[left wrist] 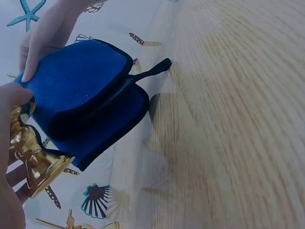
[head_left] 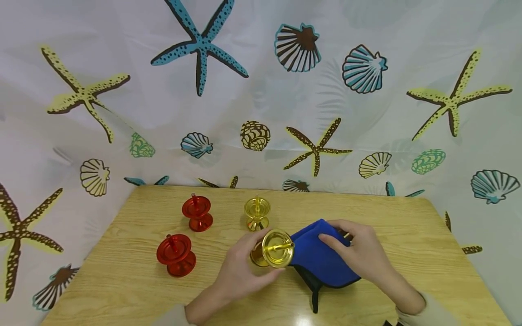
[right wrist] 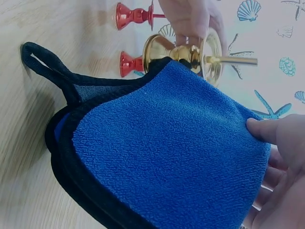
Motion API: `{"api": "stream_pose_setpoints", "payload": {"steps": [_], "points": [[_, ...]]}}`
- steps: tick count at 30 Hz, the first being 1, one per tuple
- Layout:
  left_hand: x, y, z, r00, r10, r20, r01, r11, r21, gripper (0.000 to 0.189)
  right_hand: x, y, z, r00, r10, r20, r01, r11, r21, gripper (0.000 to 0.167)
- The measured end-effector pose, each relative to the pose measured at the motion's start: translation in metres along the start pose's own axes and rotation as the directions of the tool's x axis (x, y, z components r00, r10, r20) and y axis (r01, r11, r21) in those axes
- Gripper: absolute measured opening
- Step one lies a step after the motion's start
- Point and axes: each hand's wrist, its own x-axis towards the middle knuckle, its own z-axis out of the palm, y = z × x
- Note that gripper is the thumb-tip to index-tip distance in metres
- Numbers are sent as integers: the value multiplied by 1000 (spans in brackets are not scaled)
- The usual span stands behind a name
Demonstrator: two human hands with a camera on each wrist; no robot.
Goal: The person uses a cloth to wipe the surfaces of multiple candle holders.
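Observation:
My left hand (head_left: 240, 269) grips a gold candle holder (head_left: 278, 249) by its stem, tilted so that its dish and spike face up and to the right. In my right hand (head_left: 360, 249) is a folded blue cloth (head_left: 322, 253) with black edging and a black hanging loop, pinched between thumb and fingers. The right wrist view shows the cloth (right wrist: 167, 148) overlapping the base of the gold candle holder (right wrist: 188, 56). From the left wrist view, the cloth (left wrist: 86, 76) lies close beside the gold candle holder (left wrist: 38, 162).
Another gold candle holder (head_left: 258, 210) stands upright behind my left hand. Two red candle holders, one farther back (head_left: 197, 210) and one nearer (head_left: 176, 253), stand on the left of the wooden table (head_left: 408, 240). A curtain (head_left: 261, 104) with starfish and shells hangs behind.

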Motion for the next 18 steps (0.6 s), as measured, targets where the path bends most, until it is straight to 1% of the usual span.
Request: {"api": "stream_pose_setpoints", "payload": {"steps": [5,10,14,18], "points": [[1,3,2,1000,12,27,-14,999,53,85,3,-6,6,999,-4,41,3,1000,21,26],[1,4,5,998,36,47,-41,992,119,85,6,-11,8,996,-5,89,1,999,41,27],[2,4,6,997,59,56,-67,985,160,84,9,-13,10,990,20,137,-28,998,61,27],[4,5,8,993,99,61,-110,972,209,84,15,-17,11,973,65,220,-93,988,119,23]]}}
